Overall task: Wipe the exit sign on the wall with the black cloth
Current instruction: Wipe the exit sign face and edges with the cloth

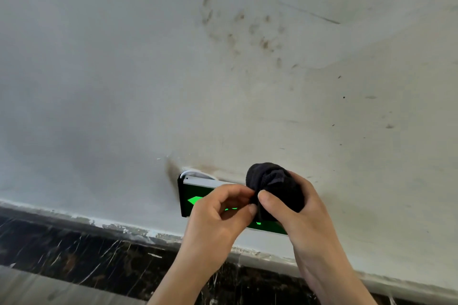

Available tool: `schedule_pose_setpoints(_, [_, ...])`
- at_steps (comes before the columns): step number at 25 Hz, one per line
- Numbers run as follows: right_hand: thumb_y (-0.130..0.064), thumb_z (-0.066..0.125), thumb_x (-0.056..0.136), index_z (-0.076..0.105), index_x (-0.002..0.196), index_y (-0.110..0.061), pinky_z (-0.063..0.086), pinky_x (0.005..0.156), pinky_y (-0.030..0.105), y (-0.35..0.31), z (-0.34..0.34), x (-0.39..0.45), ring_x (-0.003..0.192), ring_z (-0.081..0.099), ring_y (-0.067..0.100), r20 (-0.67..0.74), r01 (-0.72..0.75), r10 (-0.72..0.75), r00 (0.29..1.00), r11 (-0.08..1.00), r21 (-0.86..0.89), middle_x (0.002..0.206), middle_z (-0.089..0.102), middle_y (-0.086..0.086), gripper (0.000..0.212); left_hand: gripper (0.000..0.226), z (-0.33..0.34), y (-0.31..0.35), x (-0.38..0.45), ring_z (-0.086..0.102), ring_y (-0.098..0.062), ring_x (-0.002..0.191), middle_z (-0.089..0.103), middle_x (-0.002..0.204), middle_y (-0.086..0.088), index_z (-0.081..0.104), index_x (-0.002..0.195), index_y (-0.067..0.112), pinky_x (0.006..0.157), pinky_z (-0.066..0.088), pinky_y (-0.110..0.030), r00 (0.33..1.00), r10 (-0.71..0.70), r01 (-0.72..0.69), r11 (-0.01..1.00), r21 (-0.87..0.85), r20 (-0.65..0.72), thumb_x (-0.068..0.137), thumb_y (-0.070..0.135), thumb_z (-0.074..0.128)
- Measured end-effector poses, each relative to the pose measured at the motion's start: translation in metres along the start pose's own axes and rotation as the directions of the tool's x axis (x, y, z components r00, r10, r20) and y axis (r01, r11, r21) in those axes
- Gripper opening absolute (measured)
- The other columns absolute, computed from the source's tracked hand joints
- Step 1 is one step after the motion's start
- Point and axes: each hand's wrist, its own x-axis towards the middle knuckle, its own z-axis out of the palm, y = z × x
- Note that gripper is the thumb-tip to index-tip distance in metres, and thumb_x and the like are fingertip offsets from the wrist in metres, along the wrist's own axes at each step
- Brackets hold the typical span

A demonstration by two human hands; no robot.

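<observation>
The exit sign (192,193) is a black box with a lit green face and a green arrow, fixed low on the white wall. Both hands cover most of it. My right hand (297,208) grips the black cloth (275,183), bunched into a ball over the sign's upper right part. My left hand (218,215) is in front of the sign's middle, and its fingertips pinch a loose edge of the cloth. The sign's right end and lower edge (272,226) show between my wrists.
The white wall (124,82) is scuffed with brown smears above the sign. A white cable (188,172) loops out at the sign's top left corner. A dark marble skirting (74,250) runs below, with grey floor (29,287) at the bottom left.
</observation>
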Motion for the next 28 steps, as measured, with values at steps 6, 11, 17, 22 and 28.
schedule_pose_setpoints(6, [-0.033, 0.082, 0.058, 0.071, 0.104, -0.037, 0.056, 0.087, 0.041, 0.006, 0.003, 0.006, 0.097, 0.071, 0.014, -0.065, 0.038, -0.035, 0.997, 0.998, 0.050, 0.100, 0.077, -0.009, 0.048, 0.020, -0.011, 0.002, 0.015, 0.071, -0.014, 0.081, 0.077, 0.087, 0.006, 0.077, 0.090, 0.038, 0.074, 0.061, -0.031, 0.990, 0.143, -0.142, 0.989, 0.046, -0.016, 0.088, 0.022, 0.065])
schedule_pose_setpoints(11, [-0.043, 0.081, 0.049, 0.070, 0.108, -0.036, 0.055, 0.092, 0.044, 0.013, -0.002, 0.009, 0.098, 0.072, 0.015, -0.089, 0.059, -0.051, 0.995, 0.995, 0.082, 0.103, 0.077, -0.007, 0.061, 0.018, -0.019, 0.001, 0.042, 0.068, -0.006, 0.093, 0.072, 0.095, 0.013, 0.076, 0.094, 0.032, 0.081, 0.057, -0.027, 0.900, 0.435, -0.398, 0.845, 0.356, -0.027, 0.095, 0.024, 0.059])
schedule_pose_setpoints(17, [-0.045, 0.080, 0.049, 0.068, 0.106, -0.047, 0.054, 0.092, 0.045, 0.021, -0.011, 0.016, 0.101, 0.071, 0.014, -0.134, 0.094, -0.089, 0.987, 0.995, 0.036, 0.106, 0.076, -0.010, 0.059, 0.040, -0.025, 0.024, 0.120, 0.050, -0.034, 0.133, 0.062, 0.138, -0.016, 0.069, 0.128, 0.005, 0.110, 0.041, -0.049, 0.420, 0.827, -0.589, -0.065, 0.805, 0.374, 0.094, 0.021, 0.055])
schedule_pose_setpoints(22, [-0.050, 0.077, 0.049, 0.065, 0.107, -0.052, 0.053, 0.082, 0.032, 0.035, -0.010, 0.019, 0.099, 0.067, 0.000, -0.171, 0.155, -0.166, 0.971, 0.985, -0.078, 0.108, 0.072, -0.018, 0.060, 0.052, -0.057, 0.036, 0.187, 0.040, -0.031, 0.142, 0.041, 0.155, -0.008, 0.050, 0.148, 0.011, 0.120, 0.024, -0.048, 0.195, 0.729, -0.483, -0.511, 0.711, 0.656, 0.098, 0.022, 0.055])
schedule_pose_setpoints(28, [-0.044, 0.080, 0.054, 0.056, 0.105, -0.055, 0.042, 0.079, 0.006, 0.064, 0.025, 0.030, 0.108, 0.048, -0.013, -0.153, 0.282, -0.380, 0.912, 0.853, -0.439, 0.114, 0.046, -0.032, 0.057, 0.059, -0.065, 0.028, 0.216, 0.030, -0.029, 0.147, 0.031, 0.161, -0.004, 0.034, 0.156, 0.013, 0.122, 0.008, -0.051, 0.125, 0.695, -0.361, -0.634, 0.685, 0.708, 0.102, 0.034, 0.043])
